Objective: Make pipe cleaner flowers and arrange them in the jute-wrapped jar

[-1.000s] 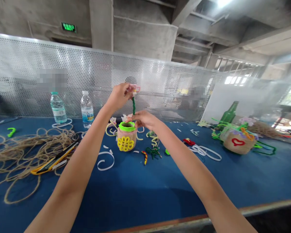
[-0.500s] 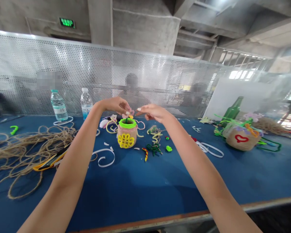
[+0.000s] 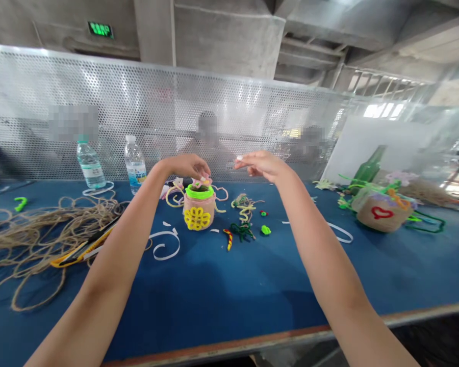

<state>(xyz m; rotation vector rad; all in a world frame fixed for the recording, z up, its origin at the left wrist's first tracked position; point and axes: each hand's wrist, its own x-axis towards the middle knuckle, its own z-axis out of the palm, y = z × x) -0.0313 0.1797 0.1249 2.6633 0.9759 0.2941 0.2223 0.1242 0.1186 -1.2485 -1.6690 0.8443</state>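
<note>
A jar wrapped in jute [image 3: 199, 214] stands on the blue table, with a neon green pipe-cleaner rim and a yellow knot on its front. A small pink pipe-cleaner flower [image 3: 201, 182] sits at its mouth, its stem down inside and hidden. My left hand [image 3: 187, 167] is bent over the flower, fingertips on it. My right hand [image 3: 260, 164] hangs in the air to the right of the jar, fingers apart, holding nothing.
Loose jute twine [image 3: 42, 237] and a yellow utility knife [image 3: 82, 247] lie left. Water bottles [image 3: 134, 165] stand behind. Pipe-cleaner scraps [image 3: 243, 224] and white paper curls [image 3: 164, 243] are scattered about. A heart-decorated jar [image 3: 382, 211] and green bottle [image 3: 369, 165] stand right. Two people sit beyond a perforated metal screen [image 3: 229, 102].
The flower has gone down from above the jar to its mouth, stem inside. My right hand has let go and moved up and right, away from the flower.
</note>
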